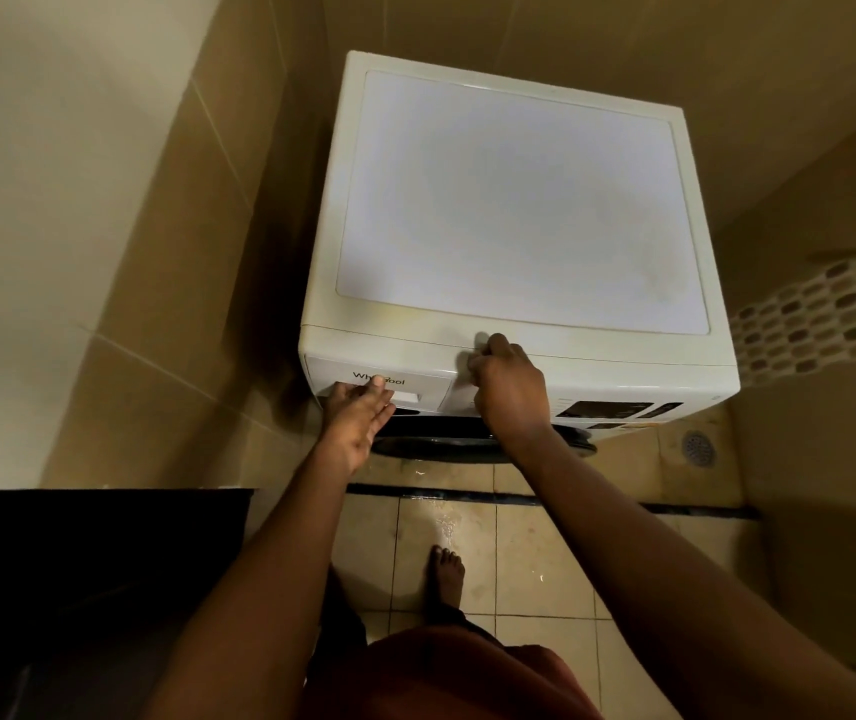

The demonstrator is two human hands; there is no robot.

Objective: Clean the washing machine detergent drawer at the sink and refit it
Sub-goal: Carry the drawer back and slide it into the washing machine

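Note:
A white front-loading washing machine [519, 200] stands in a tiled corner, seen from above. Its detergent drawer [426, 374] sits flush in the upper left of the front panel, with a brand name on its face. My left hand [358, 418] reaches up to the drawer front, its fingers straight at the handle recess and its thumb lying over the brand name. My right hand [509, 387] rests on the panel just right of the drawer, fingers curled against the front and thumb on the top edge, holding nothing.
The dark door rim [441, 444] bulges out below the drawer, and a display [608, 410] lies on the panel's right. Tiled walls close in left and behind. A dark counter [78, 563] is at lower left. The floor has wet patches [446, 522] and a drain [698, 448].

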